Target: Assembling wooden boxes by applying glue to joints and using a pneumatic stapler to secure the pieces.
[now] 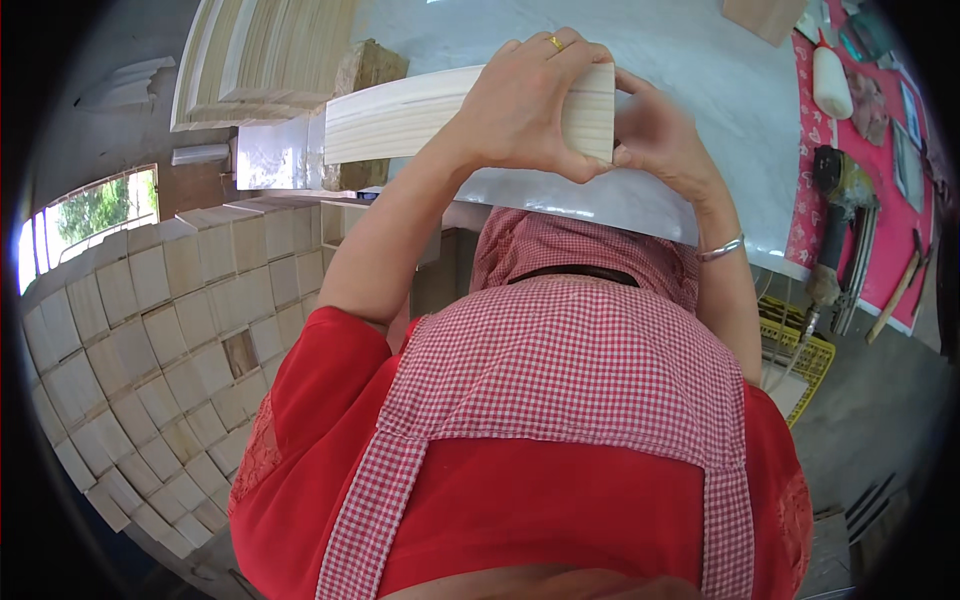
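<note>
A long, pale wooden board [400,115] lies crosswise over the light tabletop [720,100], its grain running lengthwise. My left hand [525,105] spans the board near its right end, thumb on the near edge and fingers curled over the far edge; a ring is on one finger. At the board's right end is my right hand [672,150], fingers bent and thumb against the end's near corner. Part of that hand is blurred. Behind the board's left part, a rough brown block [372,66] shows on both sides of it.
Stacked thin boards [285,50] stand at the far left. Below them, many wooden boxes or blocks [180,310] are piled. On the right, a pink cloth [875,230] carries a white bottle [830,82] and tools. A yellow crate [800,340] sits lower down.
</note>
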A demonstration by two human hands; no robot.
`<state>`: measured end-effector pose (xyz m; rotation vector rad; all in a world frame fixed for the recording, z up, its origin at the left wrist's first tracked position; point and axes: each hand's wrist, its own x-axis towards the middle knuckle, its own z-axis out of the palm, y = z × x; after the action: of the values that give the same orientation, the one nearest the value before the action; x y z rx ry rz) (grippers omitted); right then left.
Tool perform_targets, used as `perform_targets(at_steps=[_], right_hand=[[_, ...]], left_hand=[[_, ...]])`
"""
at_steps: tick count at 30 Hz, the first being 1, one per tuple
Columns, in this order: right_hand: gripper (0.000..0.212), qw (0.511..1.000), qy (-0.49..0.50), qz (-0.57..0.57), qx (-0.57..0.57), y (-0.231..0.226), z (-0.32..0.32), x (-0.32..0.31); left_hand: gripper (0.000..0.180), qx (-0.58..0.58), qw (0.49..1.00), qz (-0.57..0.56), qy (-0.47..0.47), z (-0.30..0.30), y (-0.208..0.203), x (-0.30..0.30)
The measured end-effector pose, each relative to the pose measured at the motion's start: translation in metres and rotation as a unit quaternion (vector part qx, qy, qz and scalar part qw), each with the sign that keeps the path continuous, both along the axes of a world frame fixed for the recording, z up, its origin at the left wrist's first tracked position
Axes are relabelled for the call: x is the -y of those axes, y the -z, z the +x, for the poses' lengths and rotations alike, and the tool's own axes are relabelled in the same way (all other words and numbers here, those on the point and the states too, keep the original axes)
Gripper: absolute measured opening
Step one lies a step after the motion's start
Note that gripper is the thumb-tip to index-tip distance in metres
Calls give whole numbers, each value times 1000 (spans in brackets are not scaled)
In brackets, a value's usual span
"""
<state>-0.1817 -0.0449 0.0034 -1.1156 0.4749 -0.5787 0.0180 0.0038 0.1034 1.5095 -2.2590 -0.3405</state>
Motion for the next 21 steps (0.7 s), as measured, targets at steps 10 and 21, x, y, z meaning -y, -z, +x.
perform_targets(at_steps=[10,21], right_hand=[[77,986,54,-132,-86,-12,-14,1],[73,543,297,-461,-636,-24,-230,4]], left_hand=[[80,-8,1000,-25,11,-3,3,5],[77,-19,998,-62,1,3,13,3]])
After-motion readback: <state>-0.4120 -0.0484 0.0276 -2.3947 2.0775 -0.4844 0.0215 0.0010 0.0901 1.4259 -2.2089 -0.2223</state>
